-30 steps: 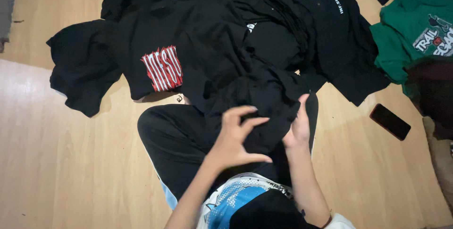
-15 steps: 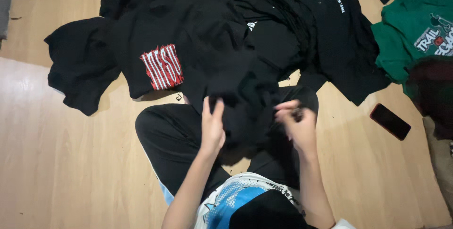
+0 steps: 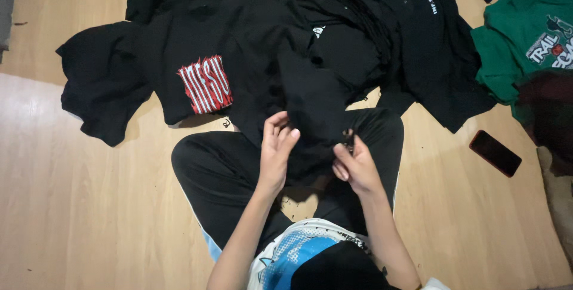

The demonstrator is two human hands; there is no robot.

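The left hand (image 3: 276, 157) has its fingers curled loosely against the edge of a soft black cotton garment (image 3: 310, 108), thumb side up, pressing into the cloth rather than clamping it, though whether it truly pinches a fold I cannot tell; the right hand (image 3: 356, 167) is closed in a pinch on the lower hem of the same garment, fingertips bunched around a small tuck of fabric; the garment itself lies draped over the person's crossed legs in black trousers (image 3: 221, 173), its upper part running up into the heap ahead; it looks light and limp, the kind of knit that sags and folds wherever it is not held, not slippery and in no way fragile, so a hem, a shoulder seam or a sleeve edge seems the sensible place to take it; spread out beyond is a black t-shirt with a red and white printed block (image 3: 206, 84) flat on the pale wooden floor (image 3: 77, 206), and behind it a loose pile of more black shirts (image 3: 382, 33), some with small white lettering; off to the right lies a green printed t-shirt (image 3: 525, 45), and nearer, well apart from the hands, a dark flat phone (image 3: 495, 152); no box, bag or basket shows anywhere, everything rests straight on the boards.
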